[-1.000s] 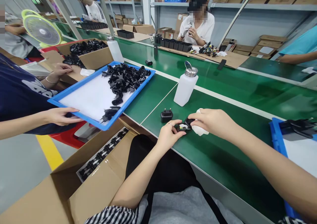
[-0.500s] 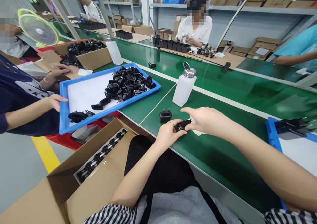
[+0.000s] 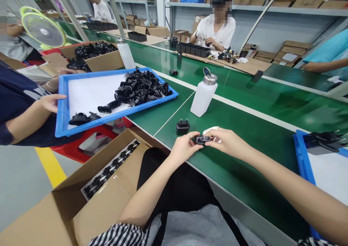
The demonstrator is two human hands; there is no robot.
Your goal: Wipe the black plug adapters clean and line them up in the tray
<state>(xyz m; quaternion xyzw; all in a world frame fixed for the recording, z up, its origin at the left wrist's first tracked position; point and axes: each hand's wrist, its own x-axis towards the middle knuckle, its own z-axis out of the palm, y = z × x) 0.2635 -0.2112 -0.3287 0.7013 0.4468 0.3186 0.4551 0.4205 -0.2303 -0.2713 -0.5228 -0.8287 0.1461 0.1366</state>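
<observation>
Black plug adapter [image 3: 201, 140] clamped between both hands, just above the front edge of the green worktop [image 3: 244, 166].

The left hand [image 3: 185, 146] and right hand [image 3: 227, 141] close on it from either side, with a white cloth [image 3: 210, 130] bunched at the right hand's fingers. Just beside the left hand, a second plug adapter [image 3: 182, 127] stands with its pins up; beyond it stands a white dispensing bottle [image 3: 203, 97] with its metal lid flipped open. To the left, a co-worker's hand [image 3: 50, 103] holds a blue tray [image 3: 61, 110] heaped with black adapters [image 3: 138, 90]. Below, an open cardboard box [image 3: 103, 202] holds rows of packed adapters.
</observation>
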